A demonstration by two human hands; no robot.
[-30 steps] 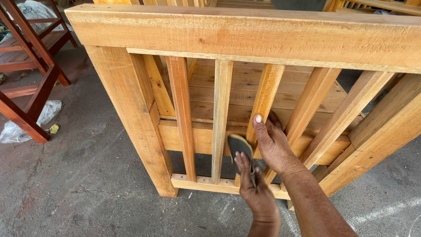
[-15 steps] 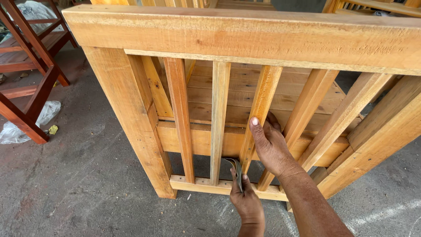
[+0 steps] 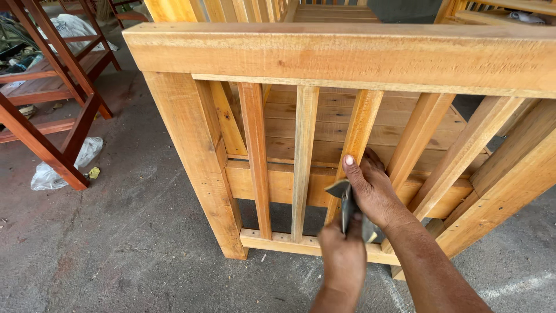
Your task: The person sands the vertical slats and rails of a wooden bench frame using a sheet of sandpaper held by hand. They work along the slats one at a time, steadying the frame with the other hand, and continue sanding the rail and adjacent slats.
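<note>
A pale wooden furniture frame stands on the floor, with several upright slats under a thick top rail. My right hand wraps around the lower part of one slat, thumb pointing up its front face. My left hand comes up from below and pinches a dark grey flat piece, like a strip of sandpaper. The piece lies against the slat's left edge, just beside my right thumb. The bottom rail runs right under both hands.
A red-brown wooden frame stands at the left, with a crumpled plastic bag at its foot. The concrete floor is dusty. More pale wooden furniture stands behind, and a slanted leg lies at the right.
My left hand slid the grey piece down the slat, then back up beside my right thumb. My right hand kept its hold on the slat.
</note>
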